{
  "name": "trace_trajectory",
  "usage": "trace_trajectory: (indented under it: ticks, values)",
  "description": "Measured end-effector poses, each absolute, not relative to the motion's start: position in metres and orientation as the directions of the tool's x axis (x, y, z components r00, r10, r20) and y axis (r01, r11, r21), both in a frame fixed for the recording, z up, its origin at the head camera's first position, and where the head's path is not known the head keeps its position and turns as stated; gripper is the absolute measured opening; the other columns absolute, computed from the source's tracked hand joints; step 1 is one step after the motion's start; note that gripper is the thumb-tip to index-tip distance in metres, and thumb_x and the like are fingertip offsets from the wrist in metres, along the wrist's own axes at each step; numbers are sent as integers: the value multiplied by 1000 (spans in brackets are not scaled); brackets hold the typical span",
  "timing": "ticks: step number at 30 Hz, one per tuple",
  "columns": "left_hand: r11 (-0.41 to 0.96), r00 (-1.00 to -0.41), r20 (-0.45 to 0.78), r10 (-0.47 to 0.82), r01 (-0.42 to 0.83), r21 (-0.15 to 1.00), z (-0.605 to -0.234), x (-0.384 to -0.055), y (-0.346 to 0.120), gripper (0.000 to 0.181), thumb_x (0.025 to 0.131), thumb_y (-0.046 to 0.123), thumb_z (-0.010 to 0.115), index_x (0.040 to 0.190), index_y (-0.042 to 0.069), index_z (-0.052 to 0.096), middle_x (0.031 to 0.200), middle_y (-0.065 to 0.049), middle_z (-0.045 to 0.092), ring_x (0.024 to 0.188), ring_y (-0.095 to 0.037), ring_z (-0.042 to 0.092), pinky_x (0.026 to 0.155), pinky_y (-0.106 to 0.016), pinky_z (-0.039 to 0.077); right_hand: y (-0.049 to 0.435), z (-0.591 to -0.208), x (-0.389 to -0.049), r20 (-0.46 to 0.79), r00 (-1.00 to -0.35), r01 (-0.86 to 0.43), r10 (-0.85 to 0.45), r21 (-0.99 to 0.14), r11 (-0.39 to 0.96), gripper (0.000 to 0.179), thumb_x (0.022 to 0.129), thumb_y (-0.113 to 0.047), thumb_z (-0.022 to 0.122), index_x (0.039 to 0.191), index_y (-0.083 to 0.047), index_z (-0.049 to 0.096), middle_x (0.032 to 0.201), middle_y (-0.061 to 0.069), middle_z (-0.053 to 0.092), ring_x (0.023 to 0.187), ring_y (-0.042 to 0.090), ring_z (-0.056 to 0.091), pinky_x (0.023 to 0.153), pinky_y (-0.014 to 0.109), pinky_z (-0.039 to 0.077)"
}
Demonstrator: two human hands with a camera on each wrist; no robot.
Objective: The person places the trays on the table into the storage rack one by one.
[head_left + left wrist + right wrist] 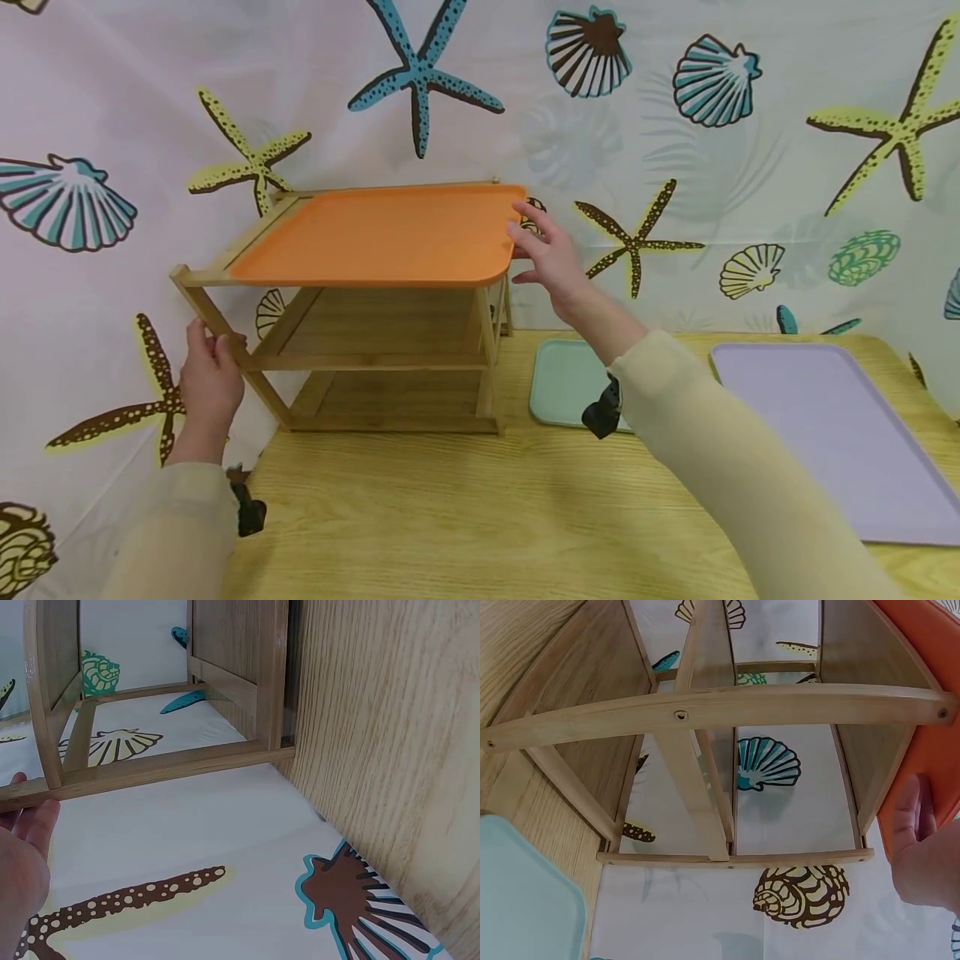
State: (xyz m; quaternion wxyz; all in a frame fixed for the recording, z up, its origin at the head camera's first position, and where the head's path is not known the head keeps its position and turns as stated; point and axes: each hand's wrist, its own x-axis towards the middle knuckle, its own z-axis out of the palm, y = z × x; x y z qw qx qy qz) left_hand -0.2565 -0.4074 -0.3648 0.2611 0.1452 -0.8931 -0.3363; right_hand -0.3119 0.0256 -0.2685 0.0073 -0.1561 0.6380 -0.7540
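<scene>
A wooden three-tier rack (367, 361) stands on the table, with an orange tray (390, 237) lying across its top and reaching to the right side. At the rack's left front post, my left hand (212, 383) holds the wood; in the left wrist view its fingertips (46, 817) curl round the rail. My right hand (551, 262) grips the tray's right edge, some fingers at the rim and the thumb lower. The right wrist view shows the orange underside (919, 757) with digits of the right hand (930, 859) against it.
Right of the rack, a mint-green tray (562, 379) lies on the wooden table (465, 517), partly hidden by the right forearm. A larger lavender tray (810, 433) lies farther right. White cloth (480, 142) with shells and starfish hangs behind and at the left.
</scene>
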Motion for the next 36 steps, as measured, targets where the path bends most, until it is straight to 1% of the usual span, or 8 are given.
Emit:
trace_trajectory:
  ticks: [5,11,15,19,22,26,32,36]
  values:
    - [728,-824,365,-433,-81,681,-366,-257,-409,42,107,23,22,149,17,21,131,-22,56,114,-46,53,85,-55,41,17,-269,-317,241,-941,-215,-237,-968,-129,51,103,-22,49,151,-13,35,124,19,56,87,16,58,65,30,51]
    - [743,-813,399,-425,-61,666,-365,-259,-408,41,107,23,24,147,16,24,128,-22,57,112,-46,54,85,-55,41,15,-268,-320,257,-932,-239,-258,-966,-98,50,103,-24,48,150,-13,36,122,19,57,86,18,59,62,30,52]
    - [740,-818,395,-419,-56,670,-365,-259,-408,41,107,22,24,147,15,24,129,-22,57,112,-46,54,83,-54,41,23,-269,-315,318,-919,-319,-235,-947,-35,47,103,-24,50,148,-13,40,120,16,58,94,27,61,61,30,52]
    - [738,-820,393,-417,-53,673,-366,-258,-408,41,107,22,24,148,15,23,130,-23,57,112,-47,54,85,-55,41,33,-267,-300,425,-879,-440,-217,-898,23,45,100,-23,55,143,-11,46,121,14,56,102,26,57,68,39,51]
    - [742,-812,405,-420,-50,669,-367,-257,-409,41,107,22,25,147,14,24,128,-24,57,111,-47,54,85,-56,40,35,-265,-283,510,-827,-534,-237,-845,45,43,98,-19,58,139,-7,50,125,13,53,105,21,53,75,41,48]
    - [746,-802,415,-430,-56,664,-366,-257,-411,40,107,21,26,146,14,25,127,-26,57,111,-49,53,85,-58,40,27,-263,-262,573,-772,-608,-276,-792,55,42,96,-14,61,135,-2,54,133,11,48,114,23,47,82,40,45]
    - [740,-813,394,-429,-66,670,-365,-257,-408,41,107,22,24,146,12,24,127,-28,55,110,-50,52,84,-59,39,12,-263,-251,556,-785,-605,-272,-781,151,38,91,-18,69,126,-4,62,137,7,46,126,20,37,90,44,41]
    - [739,-813,391,-432,-70,671,-366,-259,-405,41,107,22,24,146,13,24,128,-26,55,111,-48,53,85,-57,40,11,-265,-251,549,-795,-602,-258,-768,220,28,89,-18,73,113,-5,70,134,4,50,129,20,33,97,42,38]
